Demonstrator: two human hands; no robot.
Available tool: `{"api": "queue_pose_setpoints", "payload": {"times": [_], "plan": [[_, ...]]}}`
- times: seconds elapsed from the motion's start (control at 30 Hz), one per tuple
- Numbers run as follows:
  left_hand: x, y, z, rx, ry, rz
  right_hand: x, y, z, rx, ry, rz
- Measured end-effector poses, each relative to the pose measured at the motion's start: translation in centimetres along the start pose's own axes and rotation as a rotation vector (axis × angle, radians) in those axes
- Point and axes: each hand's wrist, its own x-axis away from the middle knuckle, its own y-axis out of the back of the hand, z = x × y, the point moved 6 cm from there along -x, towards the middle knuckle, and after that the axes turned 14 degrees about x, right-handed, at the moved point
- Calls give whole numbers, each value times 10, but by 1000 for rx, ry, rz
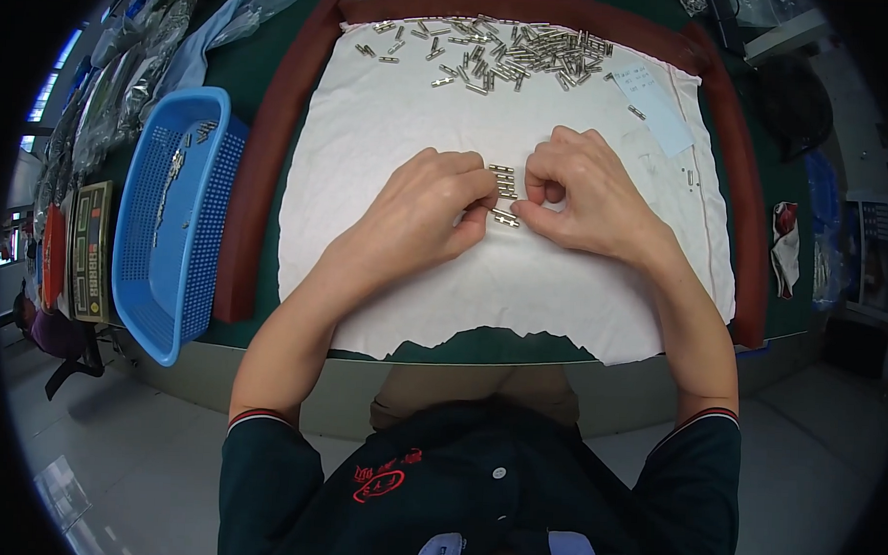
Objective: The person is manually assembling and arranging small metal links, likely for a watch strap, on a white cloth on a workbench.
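Note:
My left hand (427,213) and my right hand (589,194) meet at the middle of a white cloth (391,109). Between their fingertips lies a short row of small silver metal pins (504,187), side by side. Both hands pinch the row from its two ends, fingers curled. A loose heap of the same metal pins (501,54) is spread along the far edge of the cloth.
A dark red padded rim (262,164) frames the cloth on a green table. A blue plastic basket (177,219) with a few pins stands at the left. A pale paper slip (655,104) lies at the far right of the cloth. Plastic bags lie at the far left.

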Motion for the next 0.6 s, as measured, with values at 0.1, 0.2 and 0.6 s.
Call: {"api": "queue_pose_setpoints", "payload": {"times": [0.1,0.2,0.6], "plan": [[1,2,1,14,29,9,-2,2,0,-32,-47,59],[1,6,4,5,24,-68,-3,3,-6,-12,-90,-18],[2,6,1,-107,-63,-120,-4,1,-8,0,-129,-51]]}}
